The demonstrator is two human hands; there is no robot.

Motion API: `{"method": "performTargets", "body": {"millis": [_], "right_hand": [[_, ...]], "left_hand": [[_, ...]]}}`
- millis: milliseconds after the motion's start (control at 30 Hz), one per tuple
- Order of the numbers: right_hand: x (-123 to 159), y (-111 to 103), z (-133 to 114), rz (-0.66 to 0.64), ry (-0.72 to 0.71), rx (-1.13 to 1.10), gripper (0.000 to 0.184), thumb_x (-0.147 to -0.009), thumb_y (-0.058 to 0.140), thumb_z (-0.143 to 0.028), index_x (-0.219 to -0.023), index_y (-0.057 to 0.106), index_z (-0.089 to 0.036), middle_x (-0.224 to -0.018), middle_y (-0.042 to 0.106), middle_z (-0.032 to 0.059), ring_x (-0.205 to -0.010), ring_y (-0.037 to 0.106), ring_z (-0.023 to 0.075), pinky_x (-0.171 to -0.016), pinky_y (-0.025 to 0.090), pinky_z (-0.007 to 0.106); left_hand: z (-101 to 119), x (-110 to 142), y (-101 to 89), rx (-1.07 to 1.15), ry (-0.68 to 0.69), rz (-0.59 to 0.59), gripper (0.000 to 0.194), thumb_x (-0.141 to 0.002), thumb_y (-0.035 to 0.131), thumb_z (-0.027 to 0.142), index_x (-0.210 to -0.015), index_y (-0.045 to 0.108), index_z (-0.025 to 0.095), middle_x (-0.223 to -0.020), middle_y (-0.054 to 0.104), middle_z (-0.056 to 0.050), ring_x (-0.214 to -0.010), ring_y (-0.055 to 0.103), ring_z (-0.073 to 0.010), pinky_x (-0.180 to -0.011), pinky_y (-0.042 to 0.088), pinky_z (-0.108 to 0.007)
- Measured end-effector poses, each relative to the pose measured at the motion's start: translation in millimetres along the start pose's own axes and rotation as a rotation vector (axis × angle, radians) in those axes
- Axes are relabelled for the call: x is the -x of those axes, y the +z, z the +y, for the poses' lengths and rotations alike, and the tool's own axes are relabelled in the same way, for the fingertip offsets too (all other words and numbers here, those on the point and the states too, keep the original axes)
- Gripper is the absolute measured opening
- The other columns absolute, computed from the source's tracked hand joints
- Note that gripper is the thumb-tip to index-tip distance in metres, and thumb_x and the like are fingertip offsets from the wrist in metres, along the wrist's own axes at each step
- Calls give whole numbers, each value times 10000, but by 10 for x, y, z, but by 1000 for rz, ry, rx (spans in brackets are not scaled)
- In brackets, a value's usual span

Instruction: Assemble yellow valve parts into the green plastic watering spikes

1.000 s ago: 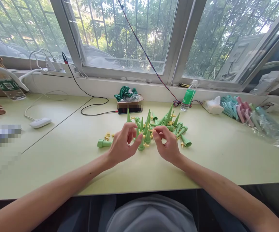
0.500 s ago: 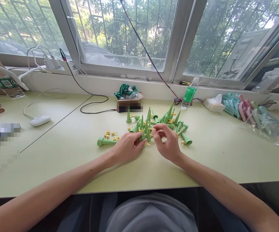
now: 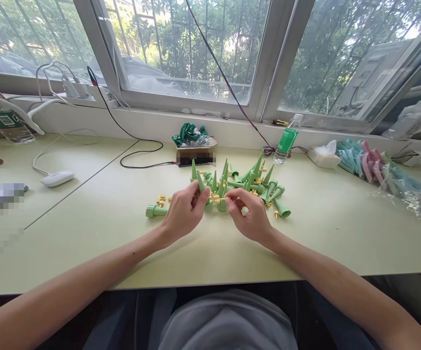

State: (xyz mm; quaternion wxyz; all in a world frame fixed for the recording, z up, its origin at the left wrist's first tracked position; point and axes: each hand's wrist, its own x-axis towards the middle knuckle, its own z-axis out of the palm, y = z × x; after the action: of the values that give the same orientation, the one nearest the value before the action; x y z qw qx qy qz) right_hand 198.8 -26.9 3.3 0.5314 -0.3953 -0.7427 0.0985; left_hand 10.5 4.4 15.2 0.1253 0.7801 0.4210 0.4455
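Observation:
Between the thumb and fingers of my left hand (image 3: pixel 181 208) is a green plastic spike (image 3: pixel 200 183), its pointed end up and its lower part partly hidden by the fingers. My right hand (image 3: pixel 251 215) pinches a small yellow plastic fitting (image 3: pixel 222 199), which points left toward the spike; whether the two touch I cannot tell. Around and behind both hands is a pile of green spikes (image 3: pixel 257 167), some upright on their wide ends, others lying down. Loose yellow fittings (image 3: pixel 161 199) are scattered among them. One green spike (image 3: pixel 155 211) lies left of my left hand.
Behind the pile, a small cardboard box (image 3: pixel 195 150) holds green plastic wrapping. A water bottle (image 3: pixel 288 139) and a tissue box (image 3: pixel 324 156) stand by the window wall. Pastel items in clear plastic (image 3: pixel 407 184) lie right. A white device (image 3: pixel 57 178) with a cable is on the left.
My left hand has moved left and raised a green spike from the pile. My right hand has shifted slightly, bringing the yellow fitting lower and a little to the left.

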Motion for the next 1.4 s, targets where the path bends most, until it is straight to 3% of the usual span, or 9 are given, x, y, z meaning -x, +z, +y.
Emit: {"method": "performTargets", "body": {"millis": [400, 767, 1400], "right_hand": [[10, -2, 6, 15, 14, -18, 95, -949, 503, -249, -911, 579, -206, -715, 588, -10, -538, 540, 98, -536, 455, 222], [9, -2, 24, -64, 3, -28, 139, -989, 509, -282, -944, 607, -194, -772, 617, 8, -534, 482, 88, -533, 419, 221], [6, 11, 70, -122, -38, -55, 140, -996, 564, -292, -1005, 658, -189, -852, 640, 33, -607, 537, 100, -560, 468, 218]], "left_hand": [[-1, 4, -1, 5, 59, -2, 282, -985, 475, 330, -737, 424, 207, -545, 381, 67, -473, 321, -92, -476, 291, -219], [-3, 26, 21, 24, 108, -11, 292, -984, 493, 315, -729, 406, 204, -544, 399, 70, -474, 317, -86, -468, 287, -207], [1, 38, 22, 14, 151, 6, 278, -979, 508, 298, -729, 444, 196, -536, 410, 75, -467, 333, -81, -468, 299, -200]]}}
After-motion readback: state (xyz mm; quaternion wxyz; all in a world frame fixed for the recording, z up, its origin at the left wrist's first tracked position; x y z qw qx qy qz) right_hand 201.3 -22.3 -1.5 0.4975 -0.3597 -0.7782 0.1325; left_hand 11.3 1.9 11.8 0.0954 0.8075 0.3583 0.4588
